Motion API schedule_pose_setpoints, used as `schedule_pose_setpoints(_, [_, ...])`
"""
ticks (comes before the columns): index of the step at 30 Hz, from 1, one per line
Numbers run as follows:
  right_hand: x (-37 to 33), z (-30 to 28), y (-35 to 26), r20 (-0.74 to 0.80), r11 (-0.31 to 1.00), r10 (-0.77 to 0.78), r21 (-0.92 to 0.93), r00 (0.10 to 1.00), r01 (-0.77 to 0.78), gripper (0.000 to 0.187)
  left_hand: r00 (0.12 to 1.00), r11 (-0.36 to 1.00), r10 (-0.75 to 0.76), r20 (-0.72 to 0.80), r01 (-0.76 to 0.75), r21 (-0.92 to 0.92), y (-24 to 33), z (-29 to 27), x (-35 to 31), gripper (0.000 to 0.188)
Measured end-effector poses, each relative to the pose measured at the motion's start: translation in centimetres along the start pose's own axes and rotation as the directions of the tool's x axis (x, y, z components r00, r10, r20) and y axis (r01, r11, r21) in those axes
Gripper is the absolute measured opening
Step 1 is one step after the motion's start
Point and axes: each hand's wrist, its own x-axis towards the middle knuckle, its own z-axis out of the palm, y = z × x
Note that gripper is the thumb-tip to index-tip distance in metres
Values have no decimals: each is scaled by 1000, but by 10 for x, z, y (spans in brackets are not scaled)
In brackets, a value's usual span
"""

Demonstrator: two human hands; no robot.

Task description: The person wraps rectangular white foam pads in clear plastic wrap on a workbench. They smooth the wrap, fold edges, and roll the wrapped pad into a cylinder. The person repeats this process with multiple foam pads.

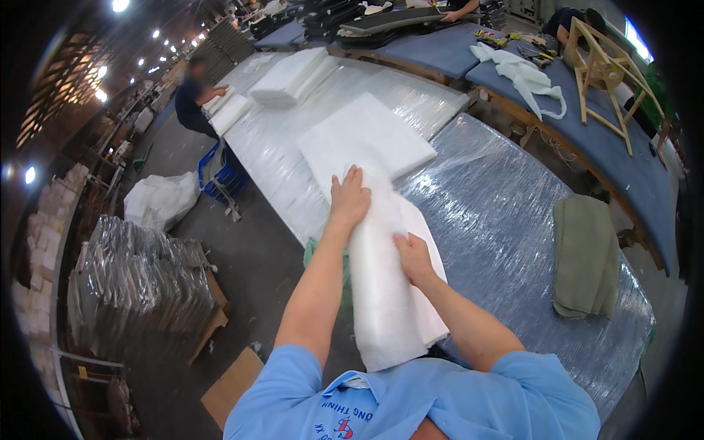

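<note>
A long folded piece of white batting [383, 293] stretches from the table's near edge toward my chest. On its upper left part my left hand [350, 199] lies flat with its fingers stretched out. My right hand [415, 258] grips the batting's right side, thumb on top and the other fingers mostly hidden. Just beyond, a flat stack of white batting sheets [389, 136] rests on the plastic-covered table [271, 172], partly hidden by the folded piece.
A folded olive-green cloth [585, 257] lies on the plastic-wrapped surface at right. Farther back are another white stack [286, 77] and a person [192, 99] at the table's left edge. A blue basket [222, 174] stands on the floor. A wooden frame [598, 84] sits on the blue table [609, 150].
</note>
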Motion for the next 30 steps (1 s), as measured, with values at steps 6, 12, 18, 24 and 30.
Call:
schedule_pose_setpoints(6, [8,-16,2,-46,999,-1,33,999,3,34,987,512,-158,16,96,-854,27,-19,-22,59])
schedule_pose_setpoints(12, [4,-10,-10,-24,998,-19,63,1000,21,36,963,-127,-225,150,124,-984,-27,57,-150,70])
schedule_pose_setpoints(18, [-3,1,-10,26,993,5,120,1000,-8,34,932,-473,23,362,329,-817,-7,126,-275,72])
schedule_pose_setpoints(24, [-3,-12,-8,8,990,22,136,1000,-23,34,973,-79,-205,101,86,-993,55,30,-274,66])
schedule_pose_setpoints(30, [-9,-10,-4,34,988,-12,156,999,7,31,997,948,-80,-7,74,-310,91,-4,-286,80])
